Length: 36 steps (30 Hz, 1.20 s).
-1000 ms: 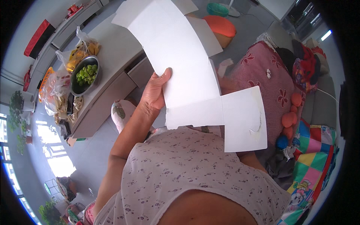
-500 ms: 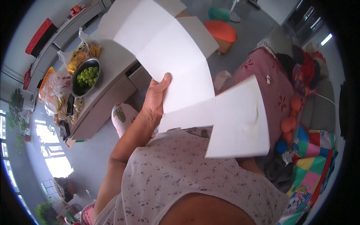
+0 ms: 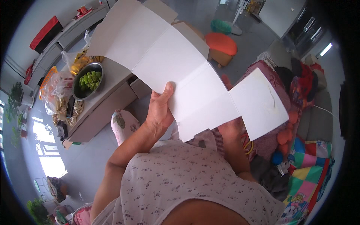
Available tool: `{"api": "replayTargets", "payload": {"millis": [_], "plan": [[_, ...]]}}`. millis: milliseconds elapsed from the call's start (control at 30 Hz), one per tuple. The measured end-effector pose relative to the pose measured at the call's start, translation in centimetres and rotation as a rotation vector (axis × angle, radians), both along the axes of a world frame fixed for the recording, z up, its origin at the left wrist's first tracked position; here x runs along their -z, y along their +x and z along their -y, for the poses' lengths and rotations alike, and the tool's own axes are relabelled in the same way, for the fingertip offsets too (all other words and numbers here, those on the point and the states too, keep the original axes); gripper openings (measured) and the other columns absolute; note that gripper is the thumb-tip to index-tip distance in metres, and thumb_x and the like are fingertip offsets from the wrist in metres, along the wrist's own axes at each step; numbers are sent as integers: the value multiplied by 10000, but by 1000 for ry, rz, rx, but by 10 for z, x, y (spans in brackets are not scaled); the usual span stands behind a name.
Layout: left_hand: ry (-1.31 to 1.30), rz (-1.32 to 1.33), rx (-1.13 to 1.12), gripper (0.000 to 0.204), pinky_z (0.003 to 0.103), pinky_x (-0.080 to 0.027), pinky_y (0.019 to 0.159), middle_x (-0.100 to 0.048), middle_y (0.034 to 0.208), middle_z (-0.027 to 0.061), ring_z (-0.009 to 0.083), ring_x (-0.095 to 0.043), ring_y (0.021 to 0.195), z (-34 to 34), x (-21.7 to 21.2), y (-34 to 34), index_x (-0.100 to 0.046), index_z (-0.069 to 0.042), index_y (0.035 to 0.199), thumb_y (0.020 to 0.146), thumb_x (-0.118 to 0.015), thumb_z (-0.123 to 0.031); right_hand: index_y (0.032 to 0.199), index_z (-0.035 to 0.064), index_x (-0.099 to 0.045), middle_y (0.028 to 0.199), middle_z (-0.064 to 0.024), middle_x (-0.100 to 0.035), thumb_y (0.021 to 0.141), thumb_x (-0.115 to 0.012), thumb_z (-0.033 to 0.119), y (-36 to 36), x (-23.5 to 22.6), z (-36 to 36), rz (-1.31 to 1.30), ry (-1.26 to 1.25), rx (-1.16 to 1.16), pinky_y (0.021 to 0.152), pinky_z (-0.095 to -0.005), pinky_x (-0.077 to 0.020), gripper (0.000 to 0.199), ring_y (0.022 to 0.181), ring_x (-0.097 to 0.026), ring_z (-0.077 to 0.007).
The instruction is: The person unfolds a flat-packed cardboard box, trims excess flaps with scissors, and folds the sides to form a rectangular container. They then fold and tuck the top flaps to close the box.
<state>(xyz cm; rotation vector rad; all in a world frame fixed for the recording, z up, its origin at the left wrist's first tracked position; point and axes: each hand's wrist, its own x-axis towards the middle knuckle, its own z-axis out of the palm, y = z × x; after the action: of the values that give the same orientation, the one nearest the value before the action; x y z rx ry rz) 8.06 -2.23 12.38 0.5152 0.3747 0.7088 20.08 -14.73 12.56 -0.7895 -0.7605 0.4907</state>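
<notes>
A large unfolded white cardboard box (image 3: 180,71) spreads out in front of me, its fold lines and side flaps showing. My left hand (image 3: 160,107) is closed on its left edge, thumb on the white face and the other fingers behind. A square flap (image 3: 262,103) sticks out at the right end, marked by a crease. Beneath that end is my right hand (image 3: 230,129), mostly covered by the cardboard. What look like its fingertips peek out past the far edge, so its grip is hidden.
On the left, a long counter (image 3: 101,108) bears a metal bowl (image 3: 77,92) of green grapes (image 3: 90,80) and plastic bags (image 3: 56,88). An orange-topped stool (image 3: 221,43) stands ahead. A sofa with a reddish cover (image 3: 262,67) and a colourful patchwork cloth (image 3: 309,168) lies to the right.
The cardboard has turned and shifted, its right flap swinging right and up. My right hand, hidden before, has come into sight under the cardboard. My left hand keeps its hold.
</notes>
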Motion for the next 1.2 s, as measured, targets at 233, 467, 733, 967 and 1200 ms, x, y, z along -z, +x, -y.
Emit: {"api": "replayTargets", "payload": {"millis": [233,467,733,967,1200], "plan": [[69,14,-37,183,351,-487,841,-585,1048,77,201,-574,939,6,6,3,-527,-71,1044,886,-551,-161,1300,-18,-316,1221,-114,-467,722,-688,447,-17,-6,-2,50,86,10,859,-332,-474,829,1100,-499,-193],[143,-48,-54,230,338,-447,894,-567,1075,29,163,-535,996,-2,19,-1,-524,-124,1074,858,-598,-145,1323,-31,-290,1226,-113,-458,706,-699,464,-26,-2,2,46,25,60,847,-310,-473,891,1098,-496,-186],[5,16,98,282,365,-428,929,-554,1107,70,198,-531,1033,-1,19,-2,-493,-52,1125,908,-511,-231,1268,-66,-358,1042,-111,-546,759,-605,270,-19,-1,5,-160,-212,93,748,-262,-449,658,977,-544,-174],[-154,33,91,407,384,-390,966,-524,1180,92,234,-489,1105,-4,12,-2,-437,-21,1211,928,-447,-313,1038,-3,-537,930,-99,-584,827,-550,148,-1,34,16,-285,-174,-82,756,-309,-470,260,857,-565,-184],[-78,-3,59,383,396,-391,964,-540,1159,90,236,-510,1080,-2,13,-1,-466,-32,1181,896,-524,-281,1093,-14,-542,950,-153,-612,758,-583,-15,2,42,7,-29,-381,306,754,-345,-488,338,844,-596,-260]]}}
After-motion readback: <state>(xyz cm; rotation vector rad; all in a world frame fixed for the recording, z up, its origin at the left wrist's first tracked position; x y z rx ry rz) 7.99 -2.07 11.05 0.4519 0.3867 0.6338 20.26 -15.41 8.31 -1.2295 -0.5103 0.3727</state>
